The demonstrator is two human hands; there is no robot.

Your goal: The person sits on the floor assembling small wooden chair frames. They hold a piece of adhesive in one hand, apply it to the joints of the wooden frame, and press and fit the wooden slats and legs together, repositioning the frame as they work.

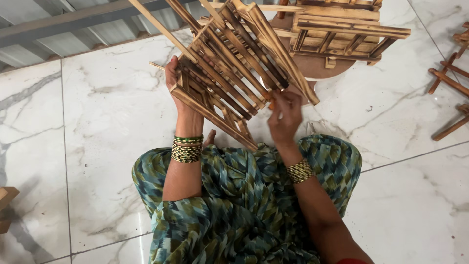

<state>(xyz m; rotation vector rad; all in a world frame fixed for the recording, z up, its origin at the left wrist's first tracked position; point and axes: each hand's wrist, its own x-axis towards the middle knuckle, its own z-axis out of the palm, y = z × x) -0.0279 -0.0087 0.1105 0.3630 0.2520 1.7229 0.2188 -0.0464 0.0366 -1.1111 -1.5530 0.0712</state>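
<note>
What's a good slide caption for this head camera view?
Seated on white marble floor, left hand and right hand hold a scorched-brown slatted wooden rack above the lap.

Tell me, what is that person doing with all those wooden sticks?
A person sitting on the marble floor holds up a slatted wooden frame made of thin brown strips. The left hand grips its side edge, and the right hand pinches its lower edge. Another slatted wooden piece lies just beyond, with loose wooden parts off to the right.
</note>
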